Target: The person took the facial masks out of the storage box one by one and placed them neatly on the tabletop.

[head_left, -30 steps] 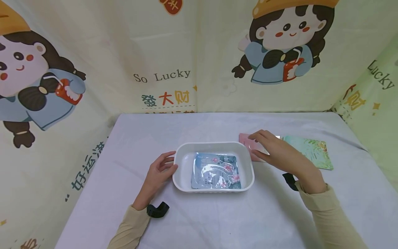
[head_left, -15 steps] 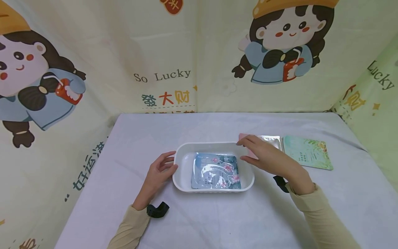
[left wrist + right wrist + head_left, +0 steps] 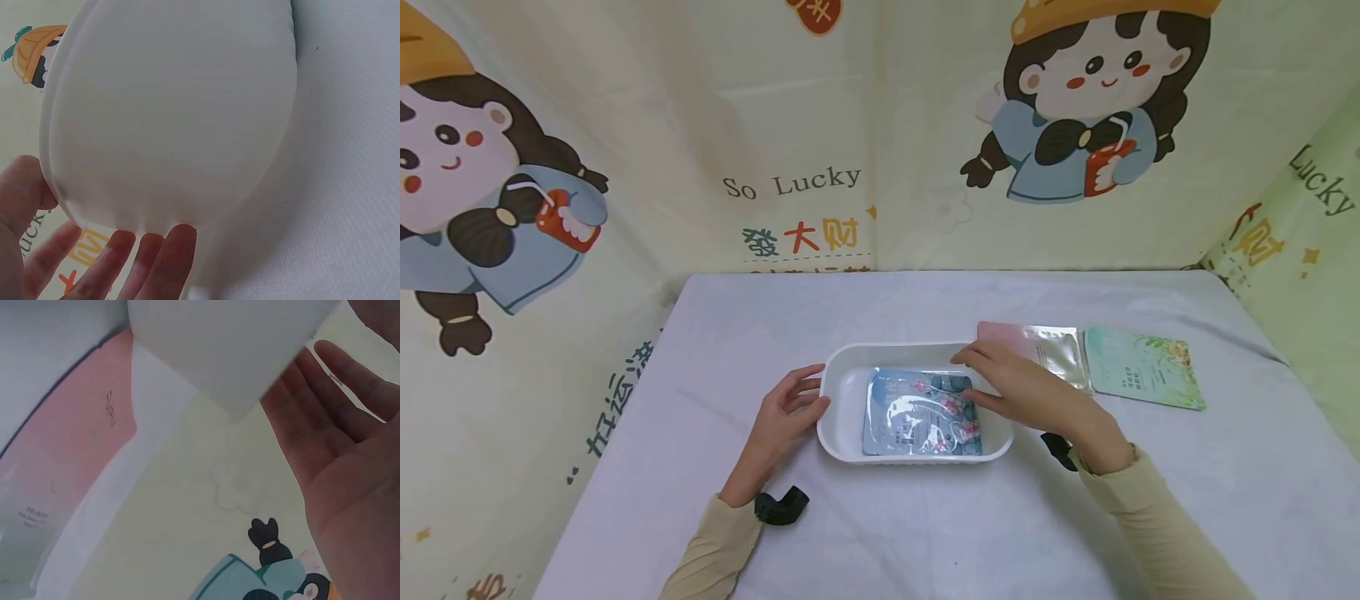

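Observation:
In the head view a white tray (image 3: 842,417) stands on the table, with a shiny blue flower-printed sachet (image 3: 921,412) lying flat in it. My left hand (image 3: 788,410) touches the tray's left end; in the left wrist view its fingertips (image 3: 181,240) rest against the outer wall, and one digit meets the rim. My right hand (image 3: 1030,387) is over the tray's right end, fingers loosely bent, fingertips above the sachet's right side. Nothing shows between its fingers. In the right wrist view the right palm (image 3: 356,481) is beside the tray's wall (image 3: 231,344).
Right of the tray lie a pink and silver sachet (image 3: 1060,354), partly behind my right hand, and a green floral sachet (image 3: 1144,368). A white cloth (image 3: 760,317) covers the table. Printed curtains (image 3: 925,233) hang behind and at both sides.
My right hand has moved left from over the pink and silver sachet to over the tray's right end, uncovering more of that sachet. The left hand and tray have stayed put.

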### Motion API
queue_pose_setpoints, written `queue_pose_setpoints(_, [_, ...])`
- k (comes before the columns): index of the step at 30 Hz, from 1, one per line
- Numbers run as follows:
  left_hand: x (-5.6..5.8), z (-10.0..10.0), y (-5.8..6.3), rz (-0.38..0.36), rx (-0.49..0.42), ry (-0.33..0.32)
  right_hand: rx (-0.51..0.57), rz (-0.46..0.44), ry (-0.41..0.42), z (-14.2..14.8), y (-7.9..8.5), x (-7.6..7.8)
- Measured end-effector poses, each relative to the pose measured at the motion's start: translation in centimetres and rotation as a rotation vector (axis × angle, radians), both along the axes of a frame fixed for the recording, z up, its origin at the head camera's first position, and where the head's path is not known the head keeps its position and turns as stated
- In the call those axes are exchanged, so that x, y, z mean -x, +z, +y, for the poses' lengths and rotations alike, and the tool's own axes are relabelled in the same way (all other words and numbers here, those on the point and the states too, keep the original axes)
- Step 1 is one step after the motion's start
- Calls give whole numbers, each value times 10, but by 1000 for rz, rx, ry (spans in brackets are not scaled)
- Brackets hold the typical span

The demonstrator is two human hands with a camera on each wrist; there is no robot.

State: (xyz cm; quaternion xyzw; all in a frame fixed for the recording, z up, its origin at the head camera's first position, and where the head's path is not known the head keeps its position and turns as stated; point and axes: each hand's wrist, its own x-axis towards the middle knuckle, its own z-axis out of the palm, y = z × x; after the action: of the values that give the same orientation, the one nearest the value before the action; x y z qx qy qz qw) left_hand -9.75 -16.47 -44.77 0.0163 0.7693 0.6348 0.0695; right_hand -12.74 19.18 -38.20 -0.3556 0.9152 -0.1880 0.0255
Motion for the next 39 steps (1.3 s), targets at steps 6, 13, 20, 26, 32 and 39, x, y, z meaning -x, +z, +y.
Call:
queue_pose_setpoints(6, [0,0,0,6,-6,-3,-19,8,20,-8,-7,1])
queue_pose_setpoints(13, [2,1,-3,4,-14,-9,-40,79,43,-15,-15,0])
queue_pose_setpoints(20, [1,0,-5,10,-9,-10,-55,-1,43,-19,-21,0])
queue_pose_setpoints(26, [0,0,-5,11,-5,-15,-72,-16,49,-24,-26,1])
queue_pose_setpoints(32, [0,0,-4,11,2,-15,-118,-26,46,-29,-28,1])
queue_pose_setpoints(39, [0,0,-4,12,3,-15,-163,31,58,-32,-33,2])
